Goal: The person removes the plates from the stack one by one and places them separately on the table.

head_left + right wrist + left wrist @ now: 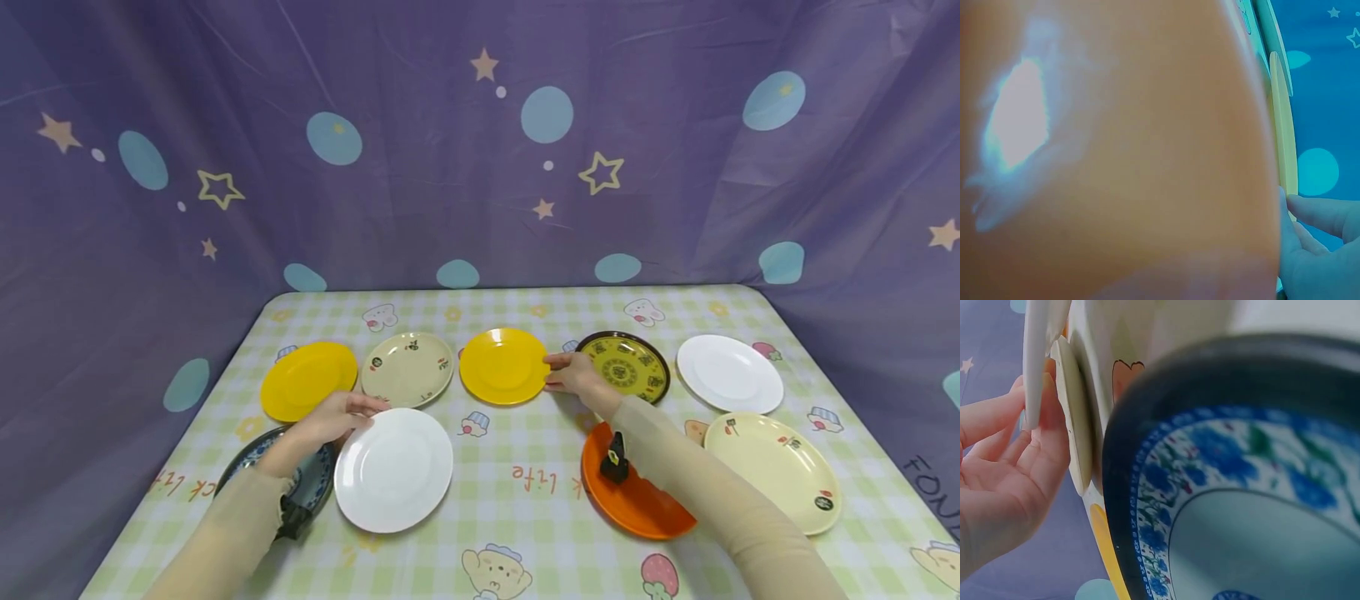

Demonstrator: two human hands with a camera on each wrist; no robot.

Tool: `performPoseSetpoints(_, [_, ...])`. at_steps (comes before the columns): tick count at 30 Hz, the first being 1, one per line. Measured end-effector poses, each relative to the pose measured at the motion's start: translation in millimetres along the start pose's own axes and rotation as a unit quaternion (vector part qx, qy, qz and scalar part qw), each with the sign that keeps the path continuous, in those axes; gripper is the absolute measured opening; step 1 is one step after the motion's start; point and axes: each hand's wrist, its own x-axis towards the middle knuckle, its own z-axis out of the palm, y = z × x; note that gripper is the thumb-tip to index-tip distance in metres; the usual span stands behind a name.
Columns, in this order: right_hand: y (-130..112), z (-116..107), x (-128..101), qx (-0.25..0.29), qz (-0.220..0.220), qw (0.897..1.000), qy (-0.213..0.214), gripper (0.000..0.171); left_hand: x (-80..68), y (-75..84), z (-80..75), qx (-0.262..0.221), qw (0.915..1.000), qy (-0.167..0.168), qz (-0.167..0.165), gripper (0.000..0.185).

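My left hand (333, 421) pinches the upper left rim of a plain white plate (393, 471). In the left wrist view the thumb and fingers of the left hand (1013, 465) lie on either side of the white plate's edge (1034, 362), which stands off the tablecloth. My right hand (576, 375) holds the right rim of the middle yellow plate (504, 367). The right wrist view shows the right hand (1322, 250) pinching the yellow plate's edge (1282, 125); whether that plate is raised I cannot tell. Under the left wrist lies a blue-flowered dark-rimmed plate (1260, 537).
An orange plate (637, 508) sits beneath the right forearm. Around are another yellow plate (307, 382), a cream plate (408, 371), a brown-rimmed patterned plate (622, 367), a second white plate (729, 373) and a cream oval plate (772, 471). A purple curtain (420, 225) hangs behind the table.
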Motion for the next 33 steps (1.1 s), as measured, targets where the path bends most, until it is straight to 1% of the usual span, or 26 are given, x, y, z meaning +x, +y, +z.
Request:
performPoseSetpoints(6, [0.5, 0.1, 0.9, -0.001, 0.001, 1.000, 0.000, 0.042, -1.6, 1.7, 1.4, 0.015, 0.9999, 0.002, -0.005, 0.025])
performPoseSetpoints(15, [0.6, -0.4, 1.5, 0.004, 0.006, 1.000, 0.001, 0.043, 1.7, 0.6, 5.7, 0.037, 0.9987, 0.009, -0.034, 0.026])
performPoseSetpoints(27, [0.2, -1.8, 2.7, 0.009, 0.009, 1.000, -0.003, 0.043, 5.4, -0.1, 13.8, 0.042, 0.9949, 0.031, -0.087, 0.022])
performPoseSetpoints(33, [-1.4, -1.4, 0.5, 0.007, 0.018, 1.000, -0.002, 0.044, 7.2, -4.9, 17.0, 0.057, 0.9930, 0.037, -0.097, 0.020])
